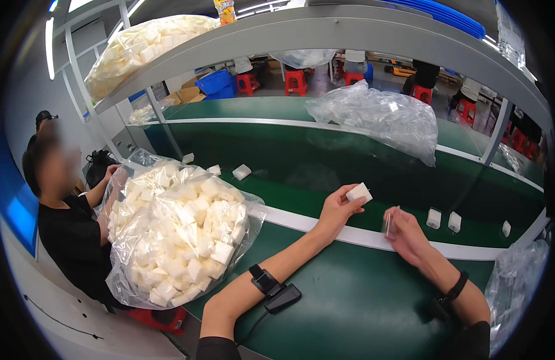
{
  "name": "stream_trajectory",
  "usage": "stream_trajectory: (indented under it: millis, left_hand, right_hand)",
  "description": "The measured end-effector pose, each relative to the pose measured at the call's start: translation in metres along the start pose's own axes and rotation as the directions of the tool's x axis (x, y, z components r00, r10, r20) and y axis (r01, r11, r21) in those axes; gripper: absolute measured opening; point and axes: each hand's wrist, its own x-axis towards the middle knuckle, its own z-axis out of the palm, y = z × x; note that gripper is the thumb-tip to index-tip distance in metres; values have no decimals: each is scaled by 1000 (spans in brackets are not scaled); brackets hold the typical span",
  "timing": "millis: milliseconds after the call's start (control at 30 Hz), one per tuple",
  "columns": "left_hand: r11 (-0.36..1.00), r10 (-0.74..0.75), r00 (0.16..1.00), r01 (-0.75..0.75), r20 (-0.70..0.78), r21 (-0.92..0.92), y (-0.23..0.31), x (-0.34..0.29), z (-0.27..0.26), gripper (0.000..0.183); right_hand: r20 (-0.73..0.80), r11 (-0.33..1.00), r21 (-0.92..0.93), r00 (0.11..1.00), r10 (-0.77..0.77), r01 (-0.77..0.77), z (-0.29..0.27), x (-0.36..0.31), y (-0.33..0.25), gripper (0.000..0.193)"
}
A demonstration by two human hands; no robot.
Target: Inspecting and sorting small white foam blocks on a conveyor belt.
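My left hand [336,210] is closed on a white block [359,192], pinched between thumb and fingers above the green conveyor belt [295,186]. Just to its right, my right hand [408,239] grips a small clear plastic case [388,223] near the belt's white edge. The two held things are apart. Right of my right hand, a white block [434,218], another white block [454,222] and a smaller-looking one [506,228] stand on the belt. Farther left lie loose white blocks, one of them a tilted block [242,172].
A large clear bag of white blocks [187,234] bulges at the left, beside a person in black [70,240]. Overhead runs a grey shelf [301,30] bearing another full bag [148,48]. Crumpled clear plastic [379,117] lies behind the belt, more plastic [517,288] at right.
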Motion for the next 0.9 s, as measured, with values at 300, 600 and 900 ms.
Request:
stream_trajectory:
  millis: [300, 600, 900]
  left_hand:
    - [1000, -11, 999, 12, 32, -18, 1, 1, 2, 42]
    - [981, -26, 997, 11, 75, 193, 2, 0, 9, 40]
    - [960, -57, 997, 41, 49, 278, 6, -3, 18, 40]
  right_hand:
    - [-82, 998, 28, 995, -57, 60, -19, 29, 6, 20]
    - [52, 965, -167, 979, -196, 202, -27, 29, 7, 30]
    - [57, 945, -242, 975, -213, 221, -24, 30, 4, 34]
